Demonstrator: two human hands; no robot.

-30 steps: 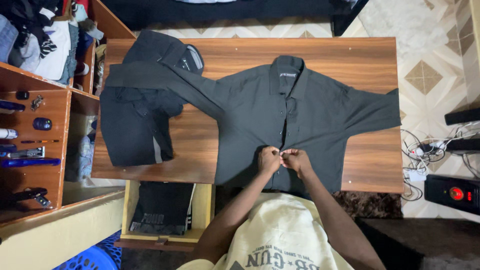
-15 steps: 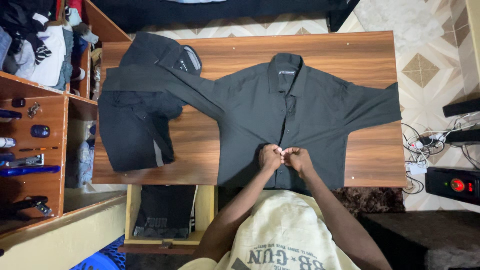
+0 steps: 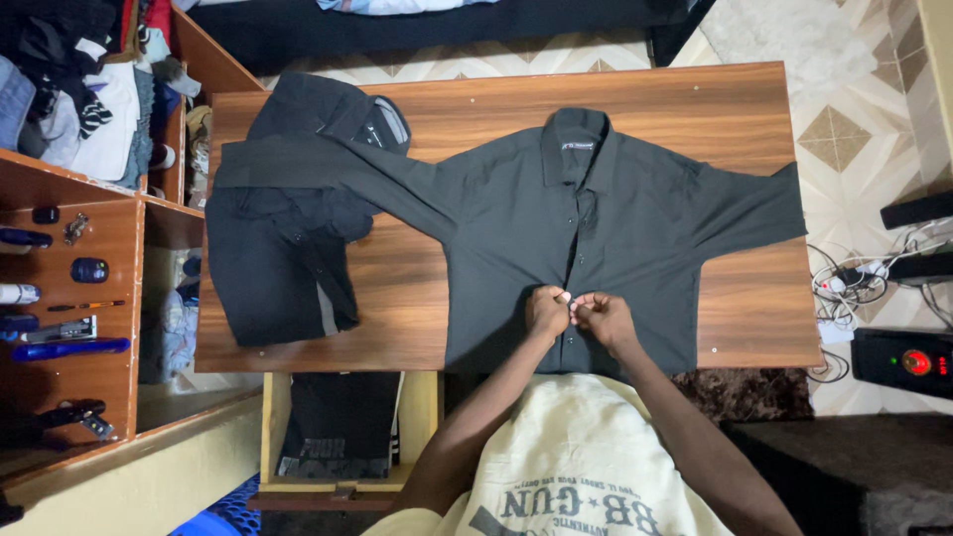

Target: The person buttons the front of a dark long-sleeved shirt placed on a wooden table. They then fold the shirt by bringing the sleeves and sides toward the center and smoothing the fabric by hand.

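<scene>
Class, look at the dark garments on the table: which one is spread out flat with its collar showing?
The dark shirt under both hands, sleeves spread wide and collar at the table's far edge. The other dark garments lie piled at the table's left end.

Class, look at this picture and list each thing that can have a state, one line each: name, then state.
Shirt: spread flat on the table, front up, sleeves out, collar away from the person.
Left hand: pinching the shirt's front strip.
Right hand: pinching the same strip, touching the left hand.
Dark clothes: piled at the table's left end, under one sleeve.
Table: partly covered.
Red light: lit.
</scene>
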